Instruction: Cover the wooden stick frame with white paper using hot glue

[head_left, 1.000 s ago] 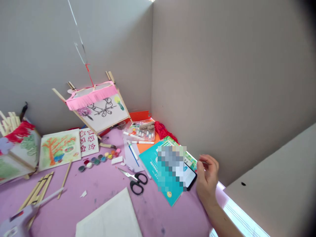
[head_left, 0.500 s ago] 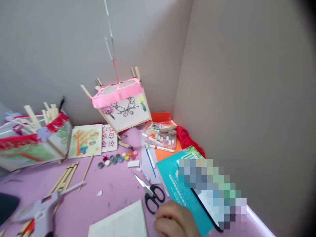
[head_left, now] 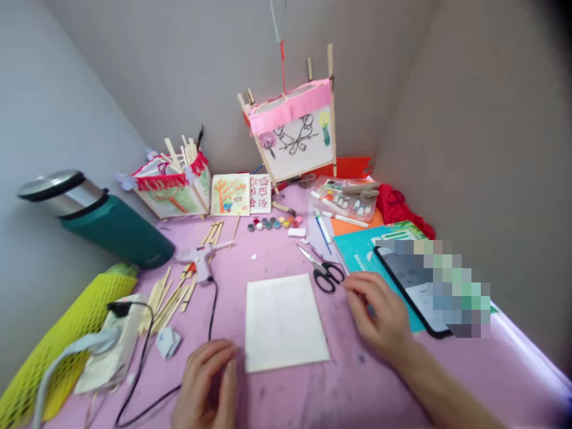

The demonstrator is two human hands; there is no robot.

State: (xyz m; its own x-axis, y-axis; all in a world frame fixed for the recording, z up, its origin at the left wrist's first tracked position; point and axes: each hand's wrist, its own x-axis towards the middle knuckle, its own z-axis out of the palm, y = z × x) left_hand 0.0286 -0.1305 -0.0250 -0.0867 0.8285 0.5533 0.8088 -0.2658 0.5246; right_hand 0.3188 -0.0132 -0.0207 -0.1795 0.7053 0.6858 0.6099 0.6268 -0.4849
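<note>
A white rectangular sheet or board (head_left: 286,322) lies flat in the middle of the lilac table (head_left: 286,381). My left hand (head_left: 206,381) rests at its lower left corner, fingers apart, holding nothing. My right hand (head_left: 378,310) sits to its right, fingers loosely curled, its fingertips beside the black-handled scissors (head_left: 325,275). Under that hand's edge lies a teal booklet (head_left: 361,256), and a phone with a blurred screen (head_left: 415,286) lies on it. Neither hand appears to grip anything.
A hot glue gun (head_left: 201,257) trails a black cord towards my left hand, near loose wooden sticks (head_left: 167,304). Farther back stand a paper lantern (head_left: 290,131), paint pots (head_left: 272,223) and a pack of paint tubes (head_left: 346,202). A green flask (head_left: 107,223) lies at left.
The view has swung back and wider, showing more of the table. My right hand has moved from beside the phone to near the scissors, and my left hand has come into view.
</note>
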